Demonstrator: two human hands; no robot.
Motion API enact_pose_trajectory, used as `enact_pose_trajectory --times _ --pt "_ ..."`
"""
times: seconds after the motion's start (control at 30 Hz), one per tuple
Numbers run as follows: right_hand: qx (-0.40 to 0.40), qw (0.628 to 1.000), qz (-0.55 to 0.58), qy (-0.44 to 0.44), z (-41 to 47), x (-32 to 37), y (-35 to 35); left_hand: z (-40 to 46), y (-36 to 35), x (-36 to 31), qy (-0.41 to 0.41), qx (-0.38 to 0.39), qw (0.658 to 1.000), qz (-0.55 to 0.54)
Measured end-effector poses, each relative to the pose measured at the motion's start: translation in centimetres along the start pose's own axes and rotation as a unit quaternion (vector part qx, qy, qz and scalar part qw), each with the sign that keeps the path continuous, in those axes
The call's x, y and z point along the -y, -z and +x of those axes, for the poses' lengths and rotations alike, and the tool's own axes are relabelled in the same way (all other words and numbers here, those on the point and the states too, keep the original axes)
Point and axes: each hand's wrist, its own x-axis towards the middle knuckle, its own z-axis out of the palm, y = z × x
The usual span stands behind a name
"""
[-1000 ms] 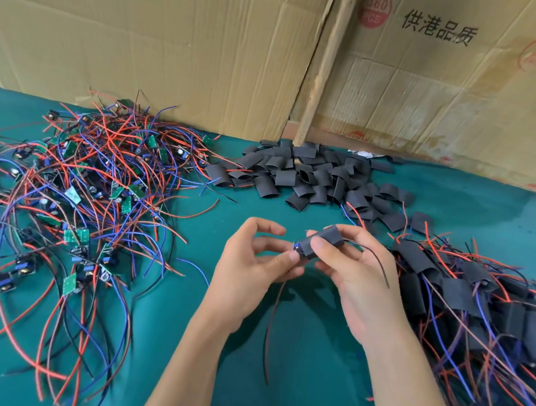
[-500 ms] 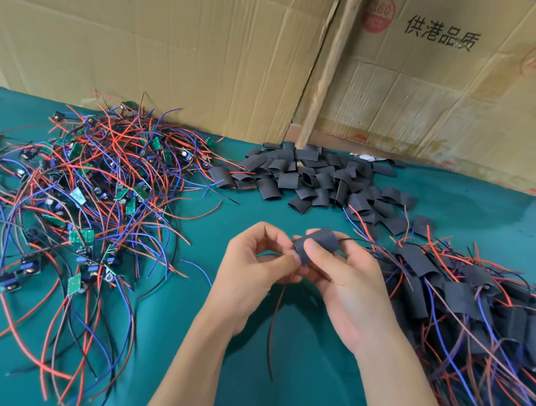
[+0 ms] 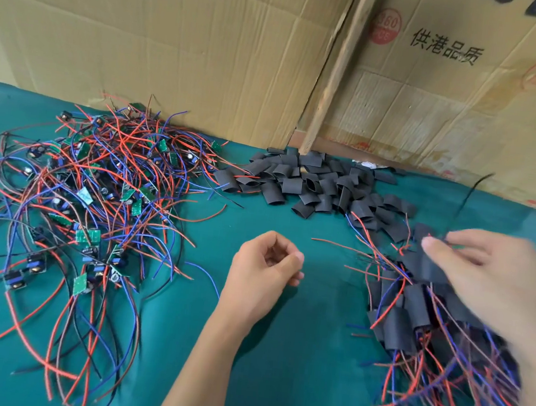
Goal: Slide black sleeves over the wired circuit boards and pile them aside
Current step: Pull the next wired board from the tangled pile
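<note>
Sleeved green boards with red and blue wires (image 3: 420,320) lie under the blurred, spread right hand (image 3: 486,271); drop gently. Left hand (image 3: 264,266) curls loosely, empty.

Printed in black on right-hand cardboard box (image 3: 471,102): "供港品质". Beside it, red round stamp (image 3: 385,27) reading "360" above "PCS", partly faded. Other red stamps illegible.

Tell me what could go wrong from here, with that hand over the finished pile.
1. The right hand is blurred over the sleeved pile, whose loose wires could snag fingers and drag finished pieces off.
2. The unsleeved boards lie in a dense tangle; pulling one may lift several.
3. Red and blue wires from the sleeved pile reach in among the empty sleeves, so the two could mix.
</note>
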Motion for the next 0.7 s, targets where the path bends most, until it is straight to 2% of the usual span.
enact_pose_trajectory --times 0.03,0.07,0.13,0.17,0.23,0.33,0.4,0.47,0.57,0.7 --pt "-0.031 0.998 -0.057 0.001 0.2 0.4 0.8 0.1 -0.1 0.1 -0.001 -0.003 1.000 -0.001" --pt "-0.059 0.996 -0.060 0.016 0.3 1.1 1.3 0.1 -0.2 0.0 -0.004 0.001 1.000 0.007" --pt "-0.081 0.992 0.012 0.094 -0.2 4.8 0.8 0.0 -0.4 -0.1 -0.006 0.013 1.000 0.024" --pt "-0.059 0.986 0.053 0.143 -0.6 7.1 -0.5 -0.1 -0.4 -0.1 -0.003 0.016 0.999 0.029" --pt "0.057 0.966 0.050 0.245 -1.4 12.1 -4.5 0.2 -0.2 0.5 0.003 0.008 0.998 0.055" --pt "0.253 0.901 -0.038 0.351 -3.1 18.4 -12.0 0.8 -0.2 1.0 0.009 0.000 0.996 0.085" --pt "0.291 0.878 -0.080 0.372 -4.2 20.8 -16.2 1.0 -0.3 0.9 0.002 0.000 0.998 0.066" --pt "0.281 0.874 -0.100 0.384 -5.1 21.6 -19.0 1.0 -0.6 0.7 -0.007 -0.017 0.999 0.043" --pt "0.269 0.885 -0.070 0.372 -5.5 21.5 -21.0 0.7 -0.9 0.5 -0.012 -0.022 0.999 0.025" --pt "0.273 0.903 -0.012 0.331 -4.5 20.8 -20.9 0.8 -1.1 0.8 -0.021 -0.026 0.998 0.054"
